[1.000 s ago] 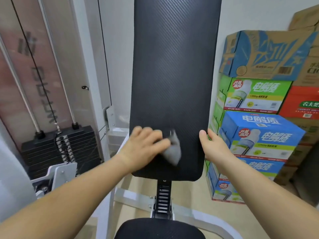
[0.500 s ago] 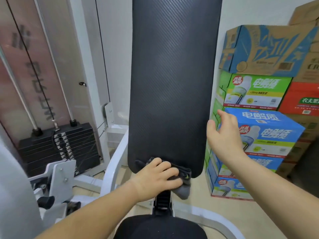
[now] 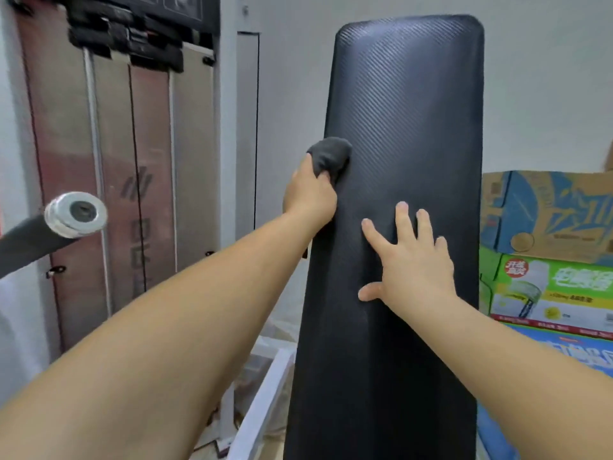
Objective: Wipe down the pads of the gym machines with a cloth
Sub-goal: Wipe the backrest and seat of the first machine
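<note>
The left hand (image 3: 310,194), fingers curled tight round a bunched dark cloth (image 3: 330,154), presses it against the left edge of the tall black back pad (image 3: 414,111), a little above mid-frame. Half a second earlier the same hand was dragging the cloth across the pad's bottom edge, low in the frame. It has since travelled well up the side, and the view has lifted with it, so the pad's rounded top now shows and the seat below has dropped out of sight.

The right hand (image 3: 414,263) has shifted too. It hovered clear of the pad's right side a moment ago and now lies flat on the pad's face at centre frame, fingers spread wide and holding nothing, seemingly to steady the upholstery.

Stacked drink cartons (image 3: 544,210) stand at right, and a metal-capped handle (image 3: 76,214) juts in from the left.

The move suggests the lower face is done and the wiping has passed to the pad's edge and upper part. The upper face, towards the top right, looks as if it is still to be covered.
</note>
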Demonstrator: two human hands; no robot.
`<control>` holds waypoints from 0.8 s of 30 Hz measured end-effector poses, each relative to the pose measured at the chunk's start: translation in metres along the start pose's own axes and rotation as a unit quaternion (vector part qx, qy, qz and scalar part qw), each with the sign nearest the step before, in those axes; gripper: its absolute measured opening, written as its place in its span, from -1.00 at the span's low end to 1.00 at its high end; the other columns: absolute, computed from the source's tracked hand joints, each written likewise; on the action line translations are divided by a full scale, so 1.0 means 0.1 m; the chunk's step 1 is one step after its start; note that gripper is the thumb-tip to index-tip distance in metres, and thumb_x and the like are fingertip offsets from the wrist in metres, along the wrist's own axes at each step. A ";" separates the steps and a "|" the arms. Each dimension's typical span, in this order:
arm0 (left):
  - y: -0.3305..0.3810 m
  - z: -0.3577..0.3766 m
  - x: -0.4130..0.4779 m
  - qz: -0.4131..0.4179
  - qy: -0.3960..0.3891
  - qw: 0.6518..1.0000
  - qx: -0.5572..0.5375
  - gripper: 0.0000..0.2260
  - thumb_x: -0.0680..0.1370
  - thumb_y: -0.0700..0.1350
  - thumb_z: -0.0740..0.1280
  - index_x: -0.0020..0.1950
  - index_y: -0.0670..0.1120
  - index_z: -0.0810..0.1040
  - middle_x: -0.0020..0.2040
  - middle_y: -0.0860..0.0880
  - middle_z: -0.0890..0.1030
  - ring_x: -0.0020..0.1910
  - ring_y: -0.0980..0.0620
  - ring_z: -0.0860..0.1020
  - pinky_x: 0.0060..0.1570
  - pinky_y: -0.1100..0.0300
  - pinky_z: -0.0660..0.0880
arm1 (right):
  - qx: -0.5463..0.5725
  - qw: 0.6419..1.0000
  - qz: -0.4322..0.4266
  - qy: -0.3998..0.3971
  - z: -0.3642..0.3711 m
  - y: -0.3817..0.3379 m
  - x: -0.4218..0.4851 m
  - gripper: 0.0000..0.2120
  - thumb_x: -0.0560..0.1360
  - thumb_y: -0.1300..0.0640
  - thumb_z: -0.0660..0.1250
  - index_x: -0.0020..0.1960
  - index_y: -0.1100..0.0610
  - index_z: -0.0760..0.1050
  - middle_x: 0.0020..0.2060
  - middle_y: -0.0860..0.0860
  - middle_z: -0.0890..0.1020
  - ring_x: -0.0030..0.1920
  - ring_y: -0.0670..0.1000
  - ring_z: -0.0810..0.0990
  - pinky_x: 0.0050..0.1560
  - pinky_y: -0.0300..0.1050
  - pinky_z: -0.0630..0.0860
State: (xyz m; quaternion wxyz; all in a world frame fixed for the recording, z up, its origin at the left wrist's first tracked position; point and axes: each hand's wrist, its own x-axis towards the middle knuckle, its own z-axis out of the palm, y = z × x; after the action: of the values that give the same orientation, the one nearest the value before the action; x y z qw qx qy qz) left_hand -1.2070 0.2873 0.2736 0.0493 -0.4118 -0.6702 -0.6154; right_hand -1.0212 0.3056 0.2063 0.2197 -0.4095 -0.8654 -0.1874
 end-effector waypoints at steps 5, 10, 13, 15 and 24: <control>0.19 0.00 0.36 0.044 -0.005 0.998 -0.035 -0.45 0.57 0.13 0.10 0.53 0.45 0.03 0.42 -0.02 0.54 0.23 -0.17 0.62 0.23 -0.19 0.57 | -0.006 1.000 -0.002 0.007 -0.01 -0.03 0.07 0.14 0.37 -0.39 0.47 0.64 -0.19 -0.22 0.63 0.20 -0.29 0.62 0.37 -0.24 0.53 0.38 0.17; -0.15 0.03 -0.12 0.031 -0.012 0.998 -0.056 -0.58 0.67 0.06 0.10 0.54 0.29 0.21 0.11 0.02 0.63 0.04 -0.05 0.61 0.13 -0.06 0.58 | -0.007 1.000 -0.001 0.013 -0.02 -0.03 0.09 0.13 0.36 -0.44 0.44 0.64 -0.21 -0.22 0.64 0.18 -0.27 0.63 0.34 -0.22 0.53 0.34 0.19; -0.57 0.06 -0.69 -0.017 -0.015 0.999 -0.044 -0.62 0.66 0.13 0.09 0.49 0.28 0.23 0.09 -0.01 0.65 0.05 -0.09 0.62 0.14 -0.15 0.58 | -0.001 1.000 -0.004 0.026 0.00 0.01 0.05 0.09 0.39 -0.47 0.38 0.65 -0.21 -0.21 0.66 0.15 -0.25 0.64 0.30 -0.22 0.57 0.30 0.15; -0.89 0.08 -1.18 -0.034 -0.014 0.999 -0.037 -0.64 0.69 0.12 0.10 0.50 0.27 0.22 0.18 0.02 0.62 0.12 -0.05 0.60 0.17 -0.12 0.57 | 0.019 0.999 -0.007 0.041 0.03 0.02 -0.08 0.01 0.45 -0.43 0.35 0.67 -0.15 -0.12 0.67 0.15 -0.16 0.66 0.24 -0.15 0.59 0.25 0.13; -1.83 0.14 -2.96 -0.167 0.011 0.984 0.063 -0.63 0.70 0.06 0.10 0.51 0.05 0.26 0.37 -0.03 0.52 0.28 -0.12 0.54 0.21 -0.16 0.53 | 0.188 0.979 0.024 0.075 0.81 0.14 -1.44 -0.41 0.55 -0.02 0.43 0.53 0.08 0.41 0.54 0.21 0.33 0.57 0.23 0.23 0.49 0.24 0.35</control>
State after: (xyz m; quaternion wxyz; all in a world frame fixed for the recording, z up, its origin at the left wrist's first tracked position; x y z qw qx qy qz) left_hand -1.1190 0.1715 -0.0433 -0.0211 -0.2838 -0.7661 -0.5762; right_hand -0.9465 0.2647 0.0641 0.3619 -0.3664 -0.8560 -0.0459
